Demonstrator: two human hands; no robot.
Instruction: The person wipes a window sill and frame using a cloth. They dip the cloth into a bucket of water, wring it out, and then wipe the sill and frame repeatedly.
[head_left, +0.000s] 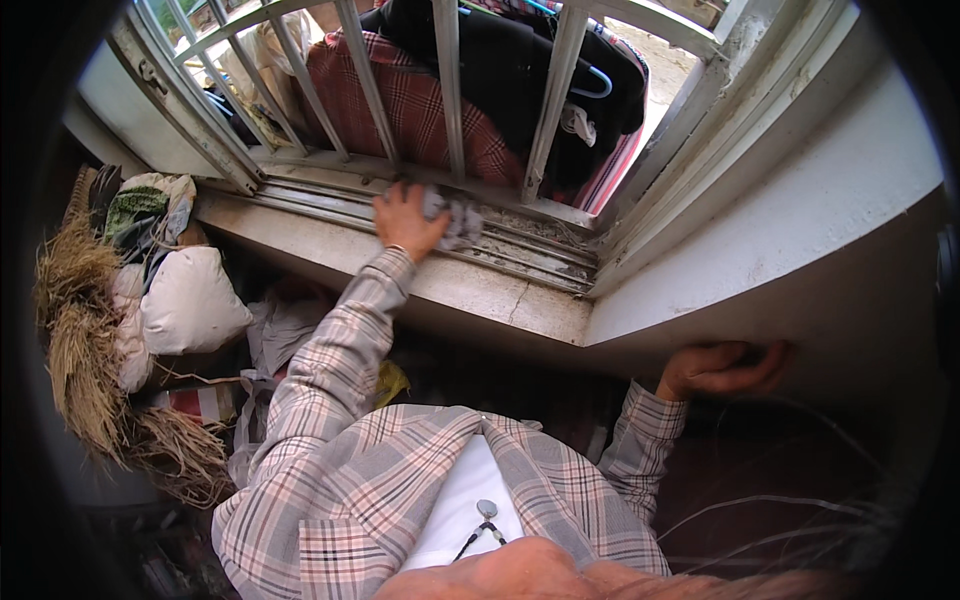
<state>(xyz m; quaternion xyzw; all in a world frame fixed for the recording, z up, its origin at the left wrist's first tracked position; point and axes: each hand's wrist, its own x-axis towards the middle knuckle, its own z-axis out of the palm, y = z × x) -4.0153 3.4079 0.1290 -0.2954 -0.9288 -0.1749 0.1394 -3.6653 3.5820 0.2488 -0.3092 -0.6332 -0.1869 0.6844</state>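
My left hand (411, 221) presses a crumpled grey cloth (459, 219) onto the metal tracks of a sliding window (315, 204). Its fingers are spread, with the thumb against the cloth; both look slightly blurred. To the right of the cloth, dirt and debris (536, 226) lie along the tracks. The pale windowsill (480, 296) runs just below and has a crack near its right end. My right hand (720, 371) is beside the wall under the sill's right corner, its fingers loosely bent and nothing visible in it.
Metal window bars (450, 90) stand behind the tracks. Outside them hang clothes, among them a red checked garment (405, 105) and a blue hanger (596, 84). At left are a straw broom (82, 360), a stuffed white bag (193, 300) and plastic bags (281, 330).
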